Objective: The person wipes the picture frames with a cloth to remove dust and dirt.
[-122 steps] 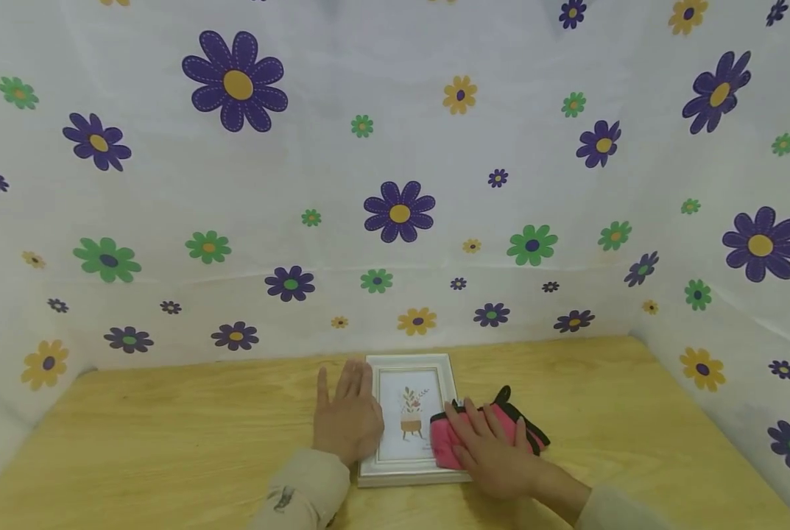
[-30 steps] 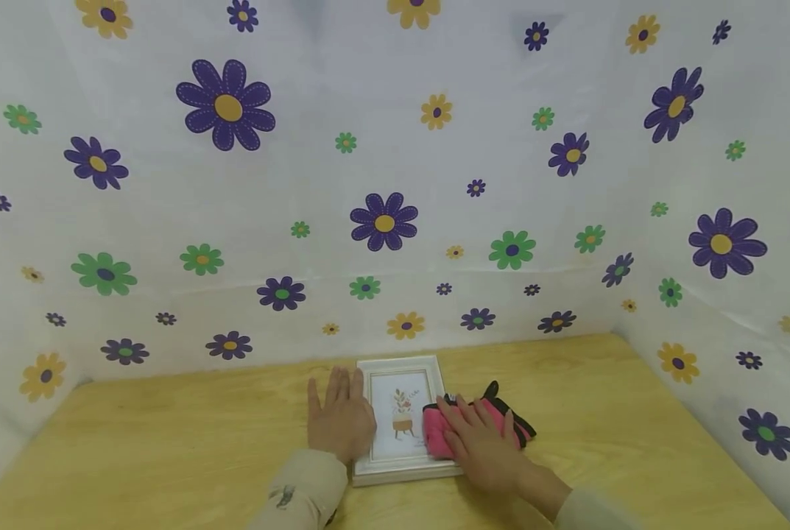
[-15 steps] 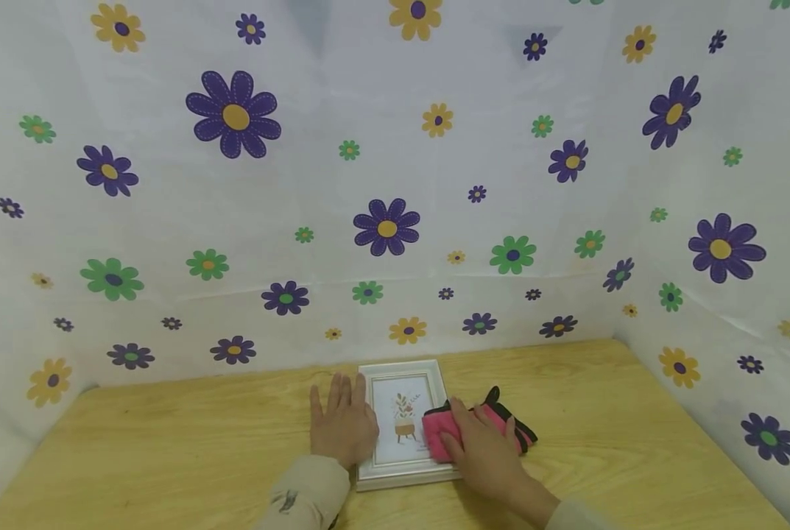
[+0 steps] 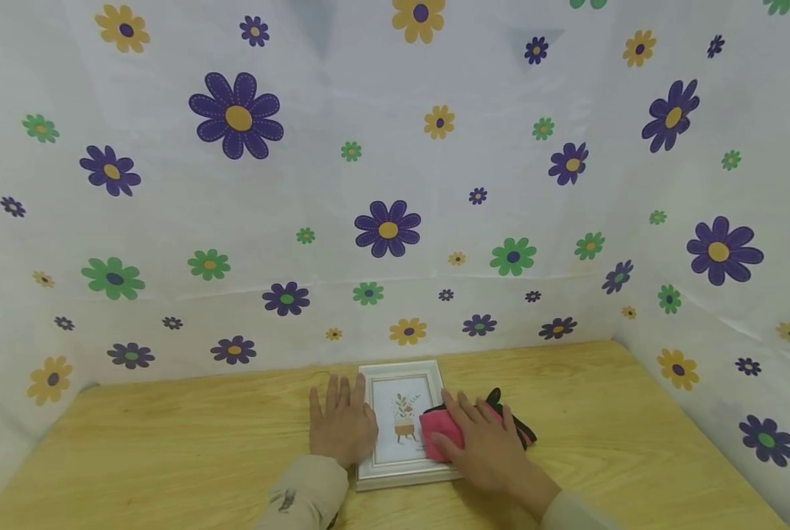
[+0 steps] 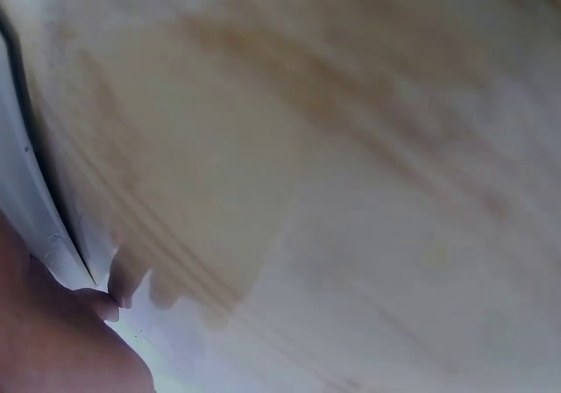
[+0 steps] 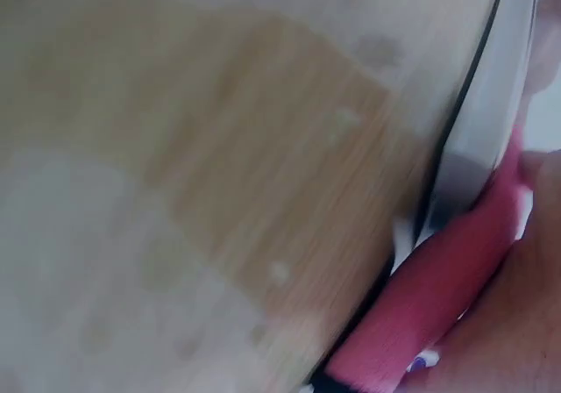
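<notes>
Lengthwise forward, top away — picture frame [image 4: 401, 423]

Right hand's grip [image 6: 513, 301] is right up on this pink cloth [image 6: 429, 292] with dark trim, overlapping the side of a white frame [image 6: 484, 130], bench [image 6: 263, 165] kinda blurry.

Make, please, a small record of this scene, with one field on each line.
picture frame: white, picture side up on the table
picture: a plant in a pot with legs
left hand: at the frame's left edge, fingers extended
right hand: lies on the pink cloth
cloth place: partly on the frame's right side, partly beyond it
cloth trim: black
table surface: light wood
backdrop: white, with purple, green and yellow flowers
</notes>
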`<action>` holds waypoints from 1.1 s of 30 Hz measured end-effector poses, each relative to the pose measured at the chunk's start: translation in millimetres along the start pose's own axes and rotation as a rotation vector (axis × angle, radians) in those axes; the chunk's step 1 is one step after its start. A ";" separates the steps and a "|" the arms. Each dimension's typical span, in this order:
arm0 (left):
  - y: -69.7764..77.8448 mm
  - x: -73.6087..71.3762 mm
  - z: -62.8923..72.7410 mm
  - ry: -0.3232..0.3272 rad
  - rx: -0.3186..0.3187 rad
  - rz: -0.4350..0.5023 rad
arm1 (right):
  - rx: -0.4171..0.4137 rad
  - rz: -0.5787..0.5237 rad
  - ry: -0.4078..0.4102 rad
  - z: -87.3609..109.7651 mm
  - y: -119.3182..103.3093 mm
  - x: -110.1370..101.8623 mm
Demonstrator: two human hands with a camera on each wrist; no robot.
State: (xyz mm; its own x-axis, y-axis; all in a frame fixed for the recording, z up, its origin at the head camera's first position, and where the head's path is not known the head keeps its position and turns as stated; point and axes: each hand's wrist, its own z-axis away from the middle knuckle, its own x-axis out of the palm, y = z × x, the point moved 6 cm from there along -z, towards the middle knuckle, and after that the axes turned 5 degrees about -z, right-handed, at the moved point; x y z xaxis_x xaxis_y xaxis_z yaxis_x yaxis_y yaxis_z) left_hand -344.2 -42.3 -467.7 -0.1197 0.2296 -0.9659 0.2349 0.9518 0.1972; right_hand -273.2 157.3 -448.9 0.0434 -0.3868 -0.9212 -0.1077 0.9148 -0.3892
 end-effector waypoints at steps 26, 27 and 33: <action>-2.8 -0.1 -0.1 0.007 -0.015 0.027 | -0.100 -0.247 0.056 -14.9 -5.5 -4.3; -2.9 -0.2 -0.4 0.005 -0.017 0.032 | -0.098 -0.253 0.059 -15.9 -7.1 -6.6; -3.1 0.0 0.2 0.010 -0.019 0.041 | -0.153 -0.249 0.112 -22.3 -31.7 -14.5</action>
State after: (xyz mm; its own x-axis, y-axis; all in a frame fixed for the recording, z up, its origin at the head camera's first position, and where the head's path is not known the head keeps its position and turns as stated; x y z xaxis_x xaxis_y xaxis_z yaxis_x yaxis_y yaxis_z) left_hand -344.7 -45.4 -468.3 -0.1199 0.2709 -0.9551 0.2212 0.9452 0.2404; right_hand -292.6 131.4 -423.2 -0.0220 -0.6151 -0.7882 -0.2560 0.7656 -0.5903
